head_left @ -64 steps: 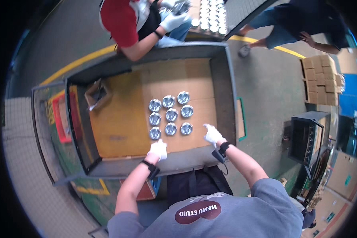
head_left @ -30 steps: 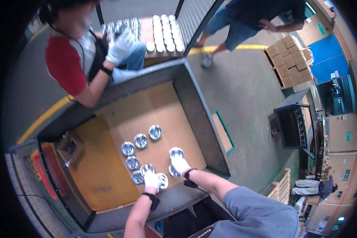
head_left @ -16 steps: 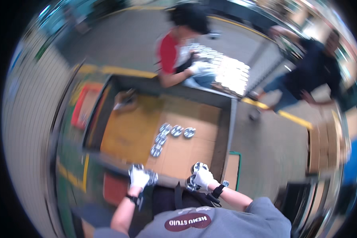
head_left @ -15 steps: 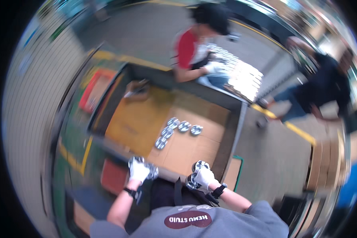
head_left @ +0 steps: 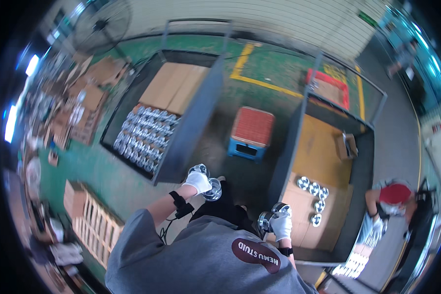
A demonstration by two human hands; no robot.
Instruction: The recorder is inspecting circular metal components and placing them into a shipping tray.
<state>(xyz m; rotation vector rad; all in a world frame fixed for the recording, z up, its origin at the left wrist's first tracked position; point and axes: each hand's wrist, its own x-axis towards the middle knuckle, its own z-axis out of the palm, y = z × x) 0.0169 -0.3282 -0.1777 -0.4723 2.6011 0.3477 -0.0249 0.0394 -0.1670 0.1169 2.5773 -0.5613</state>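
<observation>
My left hand [head_left: 198,183], in a white glove, is closed round shiny round metal parts; one metal part [head_left: 212,190] shows below the fingers and another beyond them. It is held out over the floor, near the corner of the left bin [head_left: 188,142]. My right hand [head_left: 281,227], also gloved, grips similar chrome parts, with one round part [head_left: 265,222] at its left side. That hand is at the near edge of the right bin [head_left: 285,152]. Inside this bin, several round metal parts [head_left: 314,188] lie in an L shape on cardboard [head_left: 304,228].
Rows of shiny metal parts [head_left: 144,134] and cardboard sheets [head_left: 174,85] fill the left bin. Between the bins stands a red-topped blue stool [head_left: 252,130]. A wooden pallet [head_left: 100,223] lies at left. Beyond the right bin, a person [head_left: 396,193] sits beside more metal parts.
My view has turned left, so the bin with the L-shaped row now lies to the right and the filled bin shows. Both hands still hold the metal parts; my left is farther from that bin.
</observation>
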